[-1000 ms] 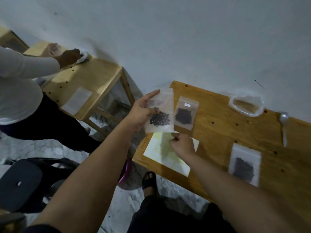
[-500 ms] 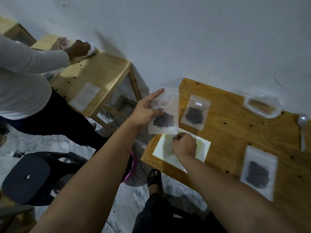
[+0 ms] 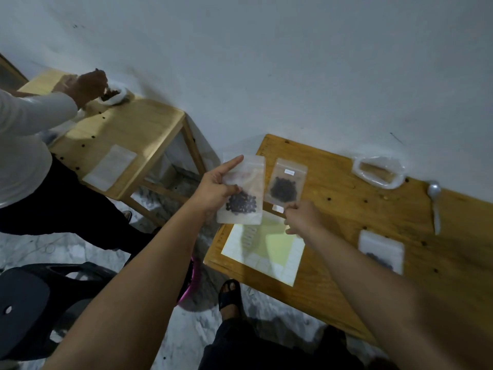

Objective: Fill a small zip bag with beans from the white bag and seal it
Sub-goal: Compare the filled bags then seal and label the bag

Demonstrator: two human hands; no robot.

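The zip bag (image 3: 248,180) is up in the air over the near-left corner of the desk (image 3: 346,204), upright, with a dark clump of beans (image 3: 241,203) settled in its lower half. The left hand (image 3: 214,188) grips it by the side, thumb across the front and forefinger straight toward the top edge. I can't tell whether the strip is pressed closed. The right hand (image 3: 301,217) hovers just beside it, fingertips pinching what looks like a small white label (image 3: 277,208).

To seal it well, I'd keep the bag upright so no bean sits in the strip, then pinch along the strip from end to end.

A second bag (image 3: 285,182) and a third bag (image 3: 380,249) lie on the desk. The white bag (image 3: 378,172) and a spoon (image 3: 434,204) sit near the wall.
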